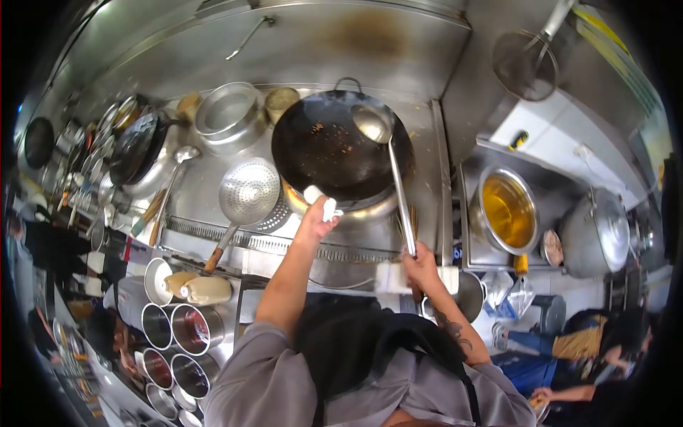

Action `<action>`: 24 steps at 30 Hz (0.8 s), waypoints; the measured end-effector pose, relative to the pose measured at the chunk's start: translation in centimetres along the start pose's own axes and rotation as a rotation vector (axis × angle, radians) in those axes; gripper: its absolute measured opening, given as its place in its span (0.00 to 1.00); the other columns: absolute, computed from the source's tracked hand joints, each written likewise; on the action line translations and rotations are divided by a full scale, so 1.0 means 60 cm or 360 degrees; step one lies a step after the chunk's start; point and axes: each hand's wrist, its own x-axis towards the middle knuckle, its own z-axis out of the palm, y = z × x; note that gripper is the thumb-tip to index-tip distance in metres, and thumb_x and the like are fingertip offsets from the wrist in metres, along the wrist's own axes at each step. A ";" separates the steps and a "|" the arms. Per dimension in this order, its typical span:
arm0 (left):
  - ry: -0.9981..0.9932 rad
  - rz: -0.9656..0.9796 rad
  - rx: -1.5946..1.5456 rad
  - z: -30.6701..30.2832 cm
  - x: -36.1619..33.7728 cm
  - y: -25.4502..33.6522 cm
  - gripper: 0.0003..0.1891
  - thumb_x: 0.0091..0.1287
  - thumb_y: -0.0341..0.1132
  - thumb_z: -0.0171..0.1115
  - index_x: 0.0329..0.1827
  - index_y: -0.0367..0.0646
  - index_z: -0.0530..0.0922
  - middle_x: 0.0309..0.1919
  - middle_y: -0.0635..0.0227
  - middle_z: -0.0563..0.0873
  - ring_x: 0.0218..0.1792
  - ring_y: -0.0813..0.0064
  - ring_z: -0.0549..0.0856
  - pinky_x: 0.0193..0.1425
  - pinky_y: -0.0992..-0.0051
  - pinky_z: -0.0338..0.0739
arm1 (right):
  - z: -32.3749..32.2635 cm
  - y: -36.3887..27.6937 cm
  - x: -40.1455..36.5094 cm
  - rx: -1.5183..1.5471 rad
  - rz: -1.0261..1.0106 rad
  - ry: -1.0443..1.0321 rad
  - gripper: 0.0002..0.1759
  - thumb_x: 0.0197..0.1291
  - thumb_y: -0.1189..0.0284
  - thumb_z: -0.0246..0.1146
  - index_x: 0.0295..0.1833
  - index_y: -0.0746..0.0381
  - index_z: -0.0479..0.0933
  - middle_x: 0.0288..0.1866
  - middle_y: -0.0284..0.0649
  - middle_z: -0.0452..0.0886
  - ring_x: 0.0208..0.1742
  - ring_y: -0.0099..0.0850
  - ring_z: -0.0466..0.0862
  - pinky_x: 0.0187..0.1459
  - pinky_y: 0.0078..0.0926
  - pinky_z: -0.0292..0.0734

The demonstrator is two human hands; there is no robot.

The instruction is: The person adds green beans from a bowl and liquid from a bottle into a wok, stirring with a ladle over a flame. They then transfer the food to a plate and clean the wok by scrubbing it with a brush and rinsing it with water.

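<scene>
The left hand (320,222) is pinching a bunched white cloth (329,208) at the near rim of a dark wok (302,156); whether it is also gripping the rim through the cloth, I cannot tell. The right hand (421,267) is wrapping its fingers around the handle of a long ladle (400,191), whose bowl is lying inside the wok toward its far right side. The wok is sitting over the burner and holding a scatter of small brown bits on its blackened inner surface.

To the left of the wok, a perforated skimmer (249,188) is resting on the steel stove top, and behind it a wide steel vessel (229,142) is standing upright. On the right, a steel pot (481,225) is holding clear yellow liquid (506,213), and beyond a small bowl of pale pinkish contents (552,248), a lidded pot (590,249) is standing. At lower left, round steel containers are crowding together; one (215,332) is holding something red, too blurred to identify.
</scene>
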 end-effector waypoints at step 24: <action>-0.0259 0.0049 0.0557 -0.125 -0.149 0.045 0.14 0.68 0.46 0.60 0.43 0.45 0.73 0.27 0.70 0.79 0.23 0.76 0.79 0.21 0.71 0.73 | 0.543 -0.415 0.660 0.0125 0.0565 -0.0957 0.07 0.52 0.73 0.58 0.25 0.63 0.74 0.20 0.37 0.75 0.20 0.32 0.76 0.23 0.30 0.70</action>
